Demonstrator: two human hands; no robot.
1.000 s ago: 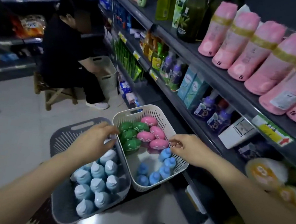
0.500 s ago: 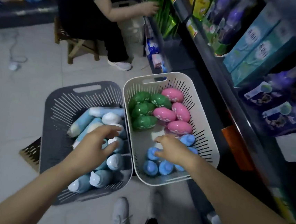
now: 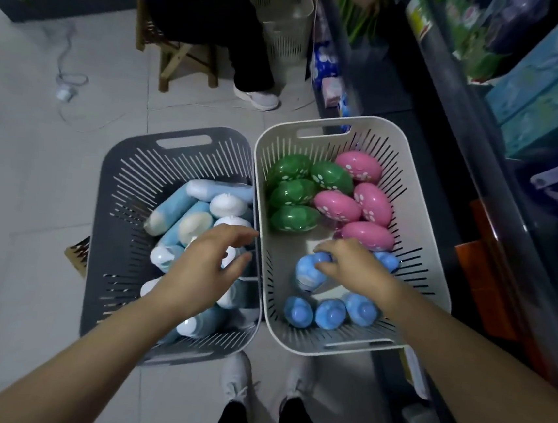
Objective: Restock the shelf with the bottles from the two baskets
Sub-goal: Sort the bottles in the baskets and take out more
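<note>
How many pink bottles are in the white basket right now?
4 pink bottles, all in the white basket, right of the green bottles: one farthest back, two midway, one by the right hand. Others may lie hidden beneath.

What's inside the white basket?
Four green bottles, four pink bottles, at least five blue bottles. The right hand grips one blue bottle and partly covers another; more may be hidden.

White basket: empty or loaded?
Loaded. The white basket holds green bottles, pink bottles and blue bottles; the right hand grips one blue bottle.
</note>
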